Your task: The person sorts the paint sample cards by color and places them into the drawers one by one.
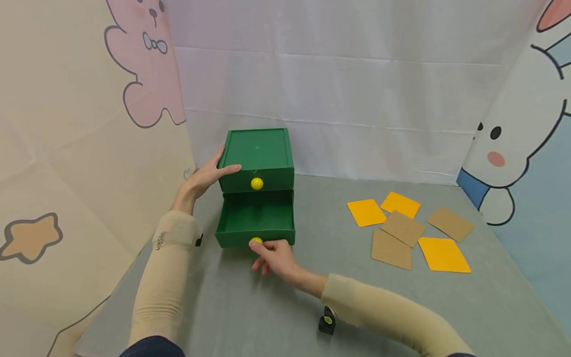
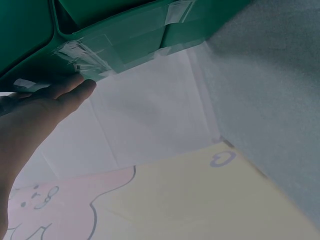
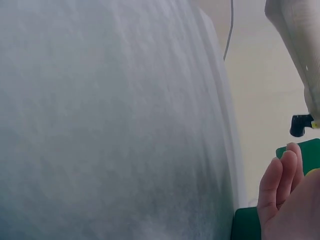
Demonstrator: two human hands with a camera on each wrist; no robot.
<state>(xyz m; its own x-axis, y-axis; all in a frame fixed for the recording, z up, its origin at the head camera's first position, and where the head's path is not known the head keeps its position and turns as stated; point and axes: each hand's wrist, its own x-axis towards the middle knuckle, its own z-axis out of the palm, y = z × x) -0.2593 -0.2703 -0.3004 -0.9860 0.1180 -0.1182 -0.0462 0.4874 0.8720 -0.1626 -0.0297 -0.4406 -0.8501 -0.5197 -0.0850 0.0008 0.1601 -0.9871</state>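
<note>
Pinching: right grip (image 1: 280, 259), clamped on the lower yellow knob (image 1: 256, 241)
Touching: left grip (image 1: 206, 175), thumb and fingers apart, on the green cabinet (image 1: 257, 148)
Drawer (image 1: 236, 239): open, just beyond right grip
Cards (image 1: 403, 228): right of both grips

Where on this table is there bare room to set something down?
Bare table lies between the green drawer unit and the cards, and between the left sleeve and right sleeve. It is crowded among the cards, some overlapping, and at the unit, where the left hand rests and the right hand pinches the lower knob.
</note>
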